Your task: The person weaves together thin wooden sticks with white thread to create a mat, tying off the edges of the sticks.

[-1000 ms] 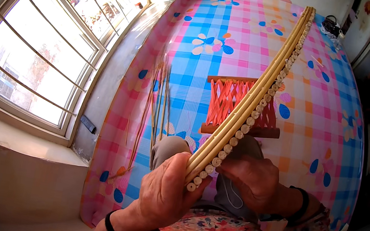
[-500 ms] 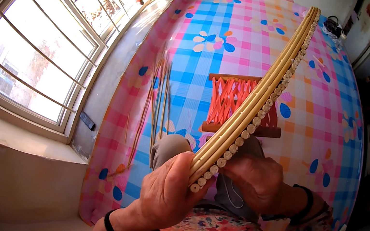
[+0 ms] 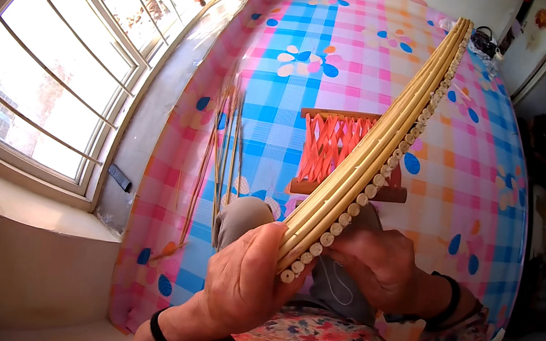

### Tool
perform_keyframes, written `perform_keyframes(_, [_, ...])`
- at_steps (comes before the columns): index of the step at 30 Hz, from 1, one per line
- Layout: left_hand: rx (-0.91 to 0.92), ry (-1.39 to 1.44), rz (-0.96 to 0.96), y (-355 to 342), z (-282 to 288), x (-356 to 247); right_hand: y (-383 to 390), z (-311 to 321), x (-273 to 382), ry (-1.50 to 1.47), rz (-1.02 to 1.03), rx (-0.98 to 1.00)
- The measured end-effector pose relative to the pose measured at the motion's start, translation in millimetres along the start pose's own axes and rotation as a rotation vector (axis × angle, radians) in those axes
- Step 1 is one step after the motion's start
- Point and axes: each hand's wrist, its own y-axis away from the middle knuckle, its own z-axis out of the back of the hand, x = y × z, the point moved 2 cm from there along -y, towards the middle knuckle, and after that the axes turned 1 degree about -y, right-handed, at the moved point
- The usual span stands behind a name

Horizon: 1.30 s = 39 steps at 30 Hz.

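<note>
A panel of pale, peeled plant stalks (image 3: 361, 162) laid side by side slants up and away to the right, its round cut ends lining the right edge. My left hand (image 3: 247, 274) is closed around the near corner, thumb on the top face. Just right of the lowest cut ends, my right hand (image 3: 377, 260) is closed, its fingertips partly hidden behind the panel. What those fingers pinch cannot be made out. A thin white thread (image 3: 337, 293) loops down below the right hand over my grey trouser leg.
Beyond my knees, a wooden frame with red webbing (image 3: 334, 148) lies on the checked, flowered bed cover (image 3: 283, 111). Several loose thin stalks (image 3: 220, 162) are at its left. A barred window (image 3: 52, 68) and a sill with a dark remote (image 3: 120, 177) line the left side.
The whole view has shifted slightly. The panel has tilted a little, so more of its top face shows. Both hands keep nearly the same grip and place.
</note>
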Motion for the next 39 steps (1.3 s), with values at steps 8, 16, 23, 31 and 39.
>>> perform_keyframes(8, [-0.011, 0.096, 0.002, 4.1, -4.3, 3.2, -1.3, 2.3, 2.3, 0.032, -0.003, -0.037])
perform_keyframes(16, [0.037, 0.197, 0.013, -0.3, -13.8, -3.5, 21.6, 13.6, 9.9, 0.057, -0.109, -0.001])
perform_keyframes(23, [0.107, 0.286, -0.15, 1.2, -29.2, -18.3, 74.3, 13.2, 13.0, -0.136, -0.321, -0.058])
perform_keyframes(31, [0.121, 0.275, -0.229, 10.0, -30.4, -22.8, 92.3, 7.4, 18.3, -0.21, -0.449, -0.098])
perform_keyframes(39, [0.091, 0.243, -0.209, 11.3, -29.5, -22.9, 72.9, 13.2, 19.3, 0.224, -0.052, -0.156])
